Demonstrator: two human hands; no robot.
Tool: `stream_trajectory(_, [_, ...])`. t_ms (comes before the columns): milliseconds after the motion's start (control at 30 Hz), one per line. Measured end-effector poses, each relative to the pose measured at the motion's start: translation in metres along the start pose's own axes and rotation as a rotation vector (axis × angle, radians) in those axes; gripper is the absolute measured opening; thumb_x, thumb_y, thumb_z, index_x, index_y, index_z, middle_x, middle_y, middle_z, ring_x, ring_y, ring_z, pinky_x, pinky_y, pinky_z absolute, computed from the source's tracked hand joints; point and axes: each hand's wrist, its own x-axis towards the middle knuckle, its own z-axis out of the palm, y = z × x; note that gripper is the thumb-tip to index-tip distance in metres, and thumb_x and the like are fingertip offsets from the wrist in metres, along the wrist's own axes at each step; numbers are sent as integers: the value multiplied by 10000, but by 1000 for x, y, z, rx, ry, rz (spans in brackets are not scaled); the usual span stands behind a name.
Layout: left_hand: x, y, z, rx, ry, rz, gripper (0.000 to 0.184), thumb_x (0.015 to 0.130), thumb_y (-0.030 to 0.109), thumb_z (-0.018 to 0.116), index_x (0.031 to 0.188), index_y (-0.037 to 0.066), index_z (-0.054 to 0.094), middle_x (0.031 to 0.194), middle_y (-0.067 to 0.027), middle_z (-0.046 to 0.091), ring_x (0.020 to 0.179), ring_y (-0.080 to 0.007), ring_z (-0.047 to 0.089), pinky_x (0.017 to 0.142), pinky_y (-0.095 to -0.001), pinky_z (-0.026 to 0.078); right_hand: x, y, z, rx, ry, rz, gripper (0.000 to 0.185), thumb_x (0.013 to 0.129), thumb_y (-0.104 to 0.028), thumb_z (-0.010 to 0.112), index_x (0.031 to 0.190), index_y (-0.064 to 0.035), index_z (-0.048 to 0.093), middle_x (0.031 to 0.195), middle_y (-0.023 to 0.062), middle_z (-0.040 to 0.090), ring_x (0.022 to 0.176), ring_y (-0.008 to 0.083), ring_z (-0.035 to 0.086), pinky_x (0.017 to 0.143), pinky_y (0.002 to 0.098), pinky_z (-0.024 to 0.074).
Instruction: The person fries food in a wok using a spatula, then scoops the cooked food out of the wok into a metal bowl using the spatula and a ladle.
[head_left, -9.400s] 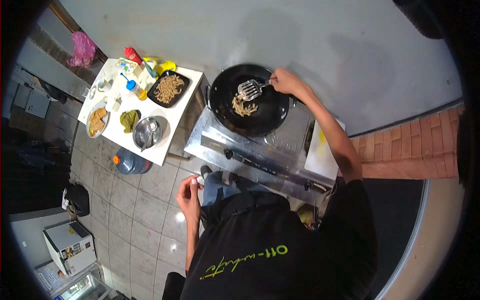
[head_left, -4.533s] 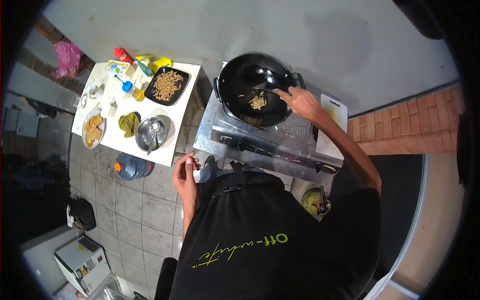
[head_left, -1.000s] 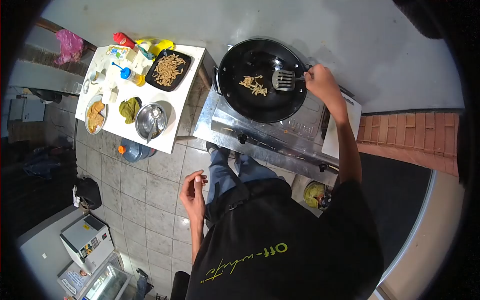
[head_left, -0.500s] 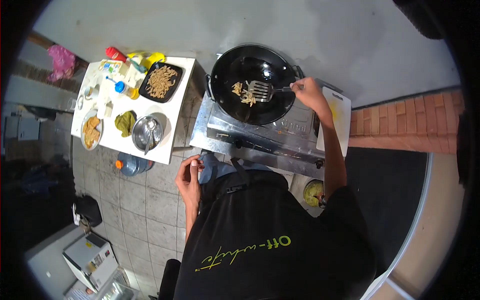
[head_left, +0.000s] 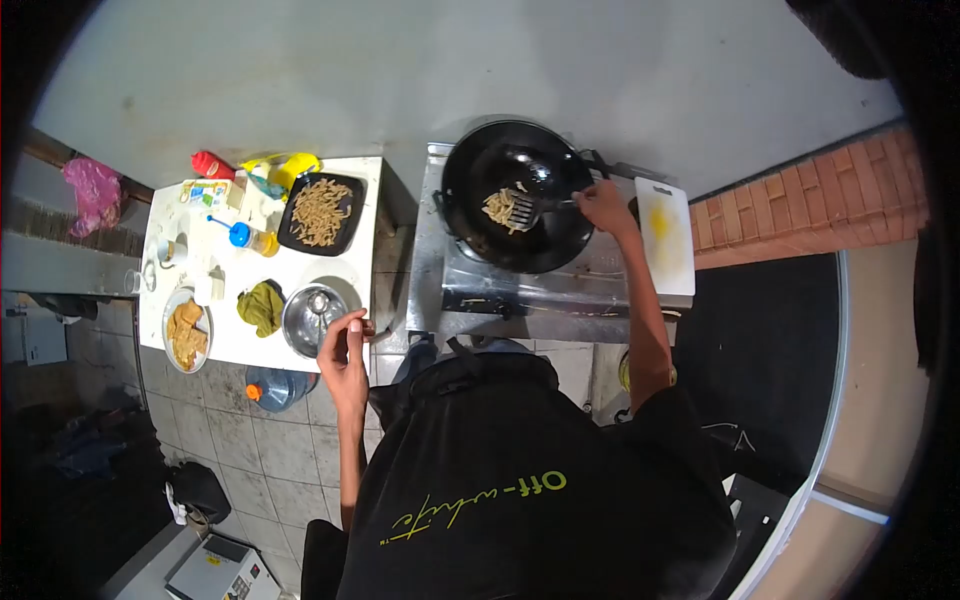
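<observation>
My right hand (head_left: 601, 206) is closed round the handle of a slotted metal spatula (head_left: 523, 209). The spatula's head lies in a black wok (head_left: 540, 255) on the metal stove (head_left: 520, 300). At its edge sits a small heap of pale, strip-like food pieces (head_left: 499, 208). My left hand (head_left: 345, 362) hangs in front of the table, its fingers loosely bent and apart with nothing visible in them. In view it overlaps the right edge of a steel bowl (head_left: 300, 338) that has a spoon in it; I cannot tell whether they touch.
On the white table (head_left: 225, 335) are a black tray (head_left: 350, 225) of similar strips, a blue-capped bottle (head_left: 258, 241), a green cloth (head_left: 260, 307) and a plate of fried pieces (head_left: 186, 330). Right of the wok lies a white cutting board (head_left: 672, 255). A water jug (head_left: 280, 390) stands below the table.
The spatula has moved left across the wok, and the food strips are gathered more closely by it. My left hand has moved left, towards the steel bowl. The whole view has shifted.
</observation>
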Motion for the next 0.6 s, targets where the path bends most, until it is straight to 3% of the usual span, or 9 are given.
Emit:
stream_trajectory(67, [3,-6,-18,-41,23,-9,226,990,171,572,1071,-19,664,888,-63,661,805,-104,592,734,-253,466,-31,-45,-28,105,-90,205,370,893,-303,646,755,36,698,544,48,551,495,121,557,405,292,401])
stream_trajectory(133, [8,-15,-30,-86,17,-33,225,990,163,570,1070,-26,662,892,-60,656,811,-103,586,731,-249,457,-37,-14,-24,-99,187,-52,358,879,-285,659,804,62,700,587,117,611,503,183,585,460,354,450])
stream_trajectory(267, [17,-21,-45,-68,-57,-55,218,990,161,570,1071,-16,666,911,-55,656,807,-100,591,741,-245,466,-45,-36,-55,-209,163,-72,319,855,-244,664,810,71,689,675,206,662,570,273,639,566,404,497])
stream_trajectory(333, [25,-29,-51,-9,-117,-75,220,990,162,567,1071,-16,667,898,-52,657,799,-99,594,738,-247,479,-40,-63,-60,-357,-63,59,293,833,-212,661,793,78,674,755,277,663,674,346,673,660,424,509])
stream_trajectory(400, [30,-37,-56,-7,-161,-104,219,987,165,570,1073,-12,665,885,-54,658,800,-100,595,740,-251,485,-36,-55,-36,-322,111,-27,326,825,-232,656,756,86,662,670,260,630,624,333,657,617,429,497])
stream_trajectory(433, [33,-36,-56,-19,-170,-103,217,986,164,570,1072,-12,664,881,-54,657,799,-101,595,740,-251,485,-28,-58,-29,-358,-23,78,336,836,-245,652,767,84,661,636,230,632,576,322,635,594,436,495])
stream_trajectory(600, [41,-21,-57,-53,-192,-122,218,986,158,571,1058,-30,656,853,-50,636,783,-102,572,739,-253,467,-36,-66,10,-225,-122,253,347,864,-263,652,784,74,670,619,171,649,543,341,618,582,438,513])
